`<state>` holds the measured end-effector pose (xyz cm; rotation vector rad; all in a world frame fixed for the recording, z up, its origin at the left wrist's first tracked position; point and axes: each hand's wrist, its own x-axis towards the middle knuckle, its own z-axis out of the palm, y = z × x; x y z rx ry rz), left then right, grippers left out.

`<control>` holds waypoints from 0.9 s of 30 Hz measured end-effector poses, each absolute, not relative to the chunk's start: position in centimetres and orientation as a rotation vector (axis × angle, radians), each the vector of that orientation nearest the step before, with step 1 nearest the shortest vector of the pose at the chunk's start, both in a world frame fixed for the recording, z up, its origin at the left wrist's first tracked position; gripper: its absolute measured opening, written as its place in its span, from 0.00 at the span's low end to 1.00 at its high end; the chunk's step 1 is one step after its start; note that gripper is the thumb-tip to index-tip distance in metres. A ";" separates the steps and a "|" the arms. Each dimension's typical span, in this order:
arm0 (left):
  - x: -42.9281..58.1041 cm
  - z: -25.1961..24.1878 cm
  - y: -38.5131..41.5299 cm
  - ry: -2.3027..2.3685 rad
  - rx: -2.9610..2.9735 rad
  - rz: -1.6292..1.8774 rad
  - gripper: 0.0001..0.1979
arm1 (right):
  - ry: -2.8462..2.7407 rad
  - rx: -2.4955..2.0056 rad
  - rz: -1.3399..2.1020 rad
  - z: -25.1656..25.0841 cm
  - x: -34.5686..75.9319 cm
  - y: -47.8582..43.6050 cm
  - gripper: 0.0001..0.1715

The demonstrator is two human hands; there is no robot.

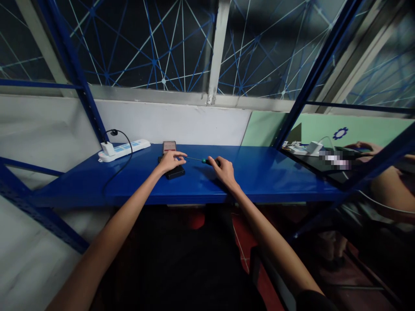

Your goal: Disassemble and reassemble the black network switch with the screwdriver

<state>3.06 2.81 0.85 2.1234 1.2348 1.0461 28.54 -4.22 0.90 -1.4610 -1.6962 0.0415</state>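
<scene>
My right hand (224,171) is closed around the dark handle of a screwdriver (204,160), which has a green collar. Its thin shaft points left, and the tip ends close to the fingertips of my left hand (170,161). The thumb and forefinger of that hand are stretched out and slightly apart; whether they touch the tip or something tiny is too small to tell. Under and beside my left hand lies a black box-like object (175,172), partly covered by it. Just behind stands a small case with a clear or brownish top (169,146).
A white power strip (125,149) with a plugged-in charger and black cable (120,167) lies at the back left of the blue table (259,177). Blue uprights (301,95) frame the table. At the right, another person's hand (363,147) is over a neighbouring dark surface.
</scene>
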 end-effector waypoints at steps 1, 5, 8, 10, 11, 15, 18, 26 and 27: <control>3.0 0.7 2.9 1.204 2.128 1.061 0.17 | -1.702 -1.467 0.039 0.9 28.5 -4.3 0.31; 3.0 0.2 2.8 1.290 2.224 1.104 0.15 | -1.711 -1.487 0.031 1.1 28.3 -4.5 0.31; 3.1 0.2 2.5 1.375 2.265 1.126 0.13 | -1.731 -1.499 0.036 1.0 28.3 -4.5 0.31; 3.2 0.3 2.3 1.401 2.271 1.131 0.12 | -1.740 -1.502 0.035 0.9 28.3 -4.4 0.31; 3.2 0.4 2.3 1.408 2.276 1.125 0.11 | -1.742 -1.503 0.037 0.9 28.4 -4.4 0.31; 3.1 0.6 2.1 1.385 2.303 1.099 0.11 | -1.748 -1.506 0.044 0.7 28.4 -4.2 0.31; 3.1 0.6 2.1 1.354 2.306 1.102 0.13 | -1.751 -1.501 0.042 0.6 28.5 -4.2 0.30; 3.3 0.6 2.1 1.405 2.301 1.102 0.12 | -1.753 -1.506 0.028 0.7 28.4 -4.3 0.30; 3.3 0.6 2.0 1.428 2.296 1.103 0.12 | -1.752 -1.498 0.026 0.7 28.4 -4.4 0.30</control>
